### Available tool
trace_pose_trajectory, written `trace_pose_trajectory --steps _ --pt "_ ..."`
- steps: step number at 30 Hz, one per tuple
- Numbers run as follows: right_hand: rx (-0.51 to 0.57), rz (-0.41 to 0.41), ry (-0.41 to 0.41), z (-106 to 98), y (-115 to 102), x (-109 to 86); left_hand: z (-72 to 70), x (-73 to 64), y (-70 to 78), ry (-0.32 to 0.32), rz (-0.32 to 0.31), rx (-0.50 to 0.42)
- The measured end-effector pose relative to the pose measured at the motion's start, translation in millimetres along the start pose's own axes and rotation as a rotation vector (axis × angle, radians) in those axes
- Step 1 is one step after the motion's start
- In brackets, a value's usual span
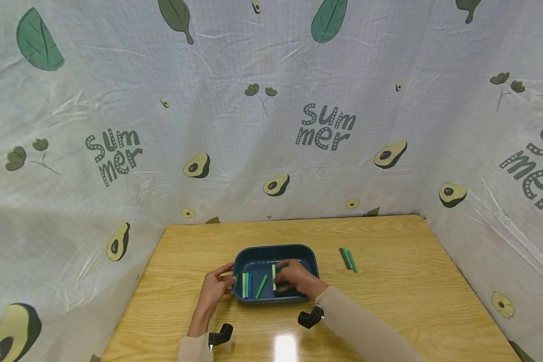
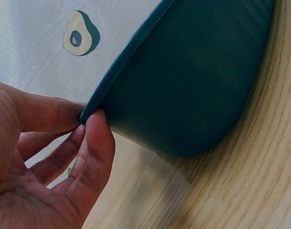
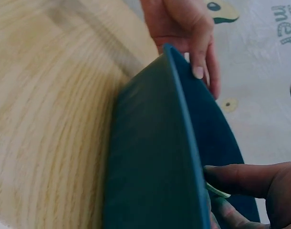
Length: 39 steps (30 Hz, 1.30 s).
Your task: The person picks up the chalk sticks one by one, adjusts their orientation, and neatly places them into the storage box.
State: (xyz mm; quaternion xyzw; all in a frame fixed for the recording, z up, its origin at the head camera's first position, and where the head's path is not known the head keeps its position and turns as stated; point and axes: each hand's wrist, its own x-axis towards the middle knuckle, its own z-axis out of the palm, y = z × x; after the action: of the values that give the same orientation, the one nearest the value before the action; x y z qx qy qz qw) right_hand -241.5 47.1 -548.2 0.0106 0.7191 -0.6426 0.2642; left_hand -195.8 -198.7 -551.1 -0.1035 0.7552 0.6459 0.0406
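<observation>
A dark blue plastic tray (image 1: 278, 301) with raised walls stands on the table. My left hand (image 1: 214, 289) pinches its left rim; in the left wrist view, the thumb and fingers (image 2: 100, 138) grip the rim from both sides. My right hand (image 1: 296, 276) reaches inside and holds a pale green chalk-like stick (image 1: 273, 274) between thumb and fingers. Only the stick's tip (image 3: 218, 191) shows in the right wrist view. Left of it in the tray lie a slanted green stick (image 1: 262, 286), a blue stick (image 1: 250, 286) and light green sticks (image 1: 245, 285).
Right of the tray, dark and bright green sticks (image 1: 348, 259) lie side by side on the wooden table (image 1: 389, 291). A white patterned sheet (image 1: 235, 130) hangs behind the table and along both sides.
</observation>
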Motion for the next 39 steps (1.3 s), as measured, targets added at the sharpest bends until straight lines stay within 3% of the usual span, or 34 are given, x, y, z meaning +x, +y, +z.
trace_pose_trajectory --steps 18,28,39 --pt "-0.087 0.037 0.062 5 3 0.5 0.7 1.9 -6.2 0.020 0.005 -0.015" --pt "-0.049 -0.026 0.032 -4 -4 -2.0 1.3 2.3 -5.1 0.020 0.005 -0.027" --pt "-0.016 -0.105 0.072 -24 -13 -16.7 1.1 3.9 -7.3 0.018 0.012 -0.020"
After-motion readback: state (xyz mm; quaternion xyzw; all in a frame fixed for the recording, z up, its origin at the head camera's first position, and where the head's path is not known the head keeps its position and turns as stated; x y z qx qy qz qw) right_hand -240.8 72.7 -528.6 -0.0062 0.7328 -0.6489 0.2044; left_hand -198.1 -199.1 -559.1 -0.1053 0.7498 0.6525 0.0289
